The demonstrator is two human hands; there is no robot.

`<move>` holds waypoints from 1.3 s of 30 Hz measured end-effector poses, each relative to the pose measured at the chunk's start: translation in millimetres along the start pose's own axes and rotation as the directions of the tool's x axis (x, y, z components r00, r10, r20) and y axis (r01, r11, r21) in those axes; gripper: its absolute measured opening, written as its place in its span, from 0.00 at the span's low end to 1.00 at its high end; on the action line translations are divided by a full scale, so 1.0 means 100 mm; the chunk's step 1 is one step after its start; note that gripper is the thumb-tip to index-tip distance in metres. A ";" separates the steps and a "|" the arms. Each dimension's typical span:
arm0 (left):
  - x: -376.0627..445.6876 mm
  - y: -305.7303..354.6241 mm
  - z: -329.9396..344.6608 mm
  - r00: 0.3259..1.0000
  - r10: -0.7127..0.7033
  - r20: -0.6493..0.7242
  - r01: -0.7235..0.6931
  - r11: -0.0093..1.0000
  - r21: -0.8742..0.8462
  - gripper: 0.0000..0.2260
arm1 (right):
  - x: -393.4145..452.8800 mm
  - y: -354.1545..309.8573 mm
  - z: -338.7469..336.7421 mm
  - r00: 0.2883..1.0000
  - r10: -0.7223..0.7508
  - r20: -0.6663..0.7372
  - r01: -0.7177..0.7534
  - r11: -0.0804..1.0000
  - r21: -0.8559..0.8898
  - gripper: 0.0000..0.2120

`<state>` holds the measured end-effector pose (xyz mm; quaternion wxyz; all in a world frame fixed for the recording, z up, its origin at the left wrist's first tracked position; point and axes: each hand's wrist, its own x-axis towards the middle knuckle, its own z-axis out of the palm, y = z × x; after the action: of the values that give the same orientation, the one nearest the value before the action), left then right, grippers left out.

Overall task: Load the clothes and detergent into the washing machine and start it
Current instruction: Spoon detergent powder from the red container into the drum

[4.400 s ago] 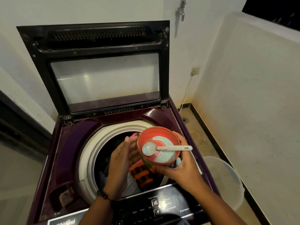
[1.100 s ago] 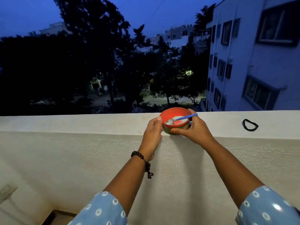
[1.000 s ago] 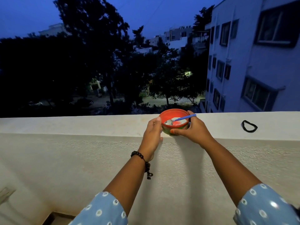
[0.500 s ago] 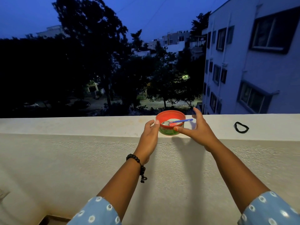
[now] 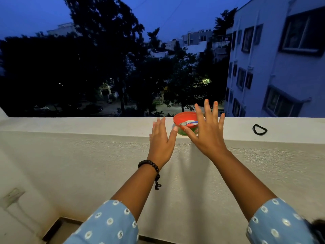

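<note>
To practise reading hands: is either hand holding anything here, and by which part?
Nothing is held. Left hand and right hand are open beside the bowl on the ledge.

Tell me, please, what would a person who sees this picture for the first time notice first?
Most likely the two open hands, left hand and right hand, raised with fingers spread in front of a red bowl. The bowl stands on top of the pale parapet wall and has a spoon in it. Farther right on the wall lies a black band.
</note>
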<state>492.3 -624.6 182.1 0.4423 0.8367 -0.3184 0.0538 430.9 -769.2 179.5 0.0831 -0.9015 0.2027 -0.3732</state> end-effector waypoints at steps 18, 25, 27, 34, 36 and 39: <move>-0.99 -1.41 -0.28 0.990 -0.114 -0.089 0.141 0.633 0.761 0.36 | -1.06 -0.76 1.01 0.943 -0.235 0.235 0.250 0.967 -0.037 0.37; -1.58 -1.82 -0.37 0.956 -0.252 -0.149 0.272 0.583 0.766 0.35 | -1.61 -1.09 1.36 0.880 -0.269 0.392 0.274 0.961 0.043 0.36; -1.75 -1.90 -0.42 0.945 -0.287 -0.159 0.300 0.560 0.772 0.36 | -1.73 -1.20 1.41 0.855 -0.281 0.435 0.281 0.957 0.067 0.37; -2.46 -2.18 -0.66 0.884 -0.399 -0.244 0.429 0.486 0.761 0.33 | -2.25 -1.71 1.56 0.764 -0.344 0.546 0.317 0.937 0.146 0.38; -2.65 -2.25 -0.76 0.867 -0.412 -0.281 0.463 0.457 0.759 0.33 | -2.40 -1.86 1.58 0.738 -0.383 0.555 0.342 0.922 0.181 0.38; -2.90 -2.32 -0.93 0.830 -0.451 -0.327 0.513 0.390 0.764 0.34 | -2.57 -2.05 1.57 0.703 -0.436 0.562 0.382 0.898 0.218 0.38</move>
<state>415.1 -317.8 -33.4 0.0011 0.9954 0.0168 0.0942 440.1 -474.3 -34.0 0.0959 -0.9900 -0.0552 -0.0871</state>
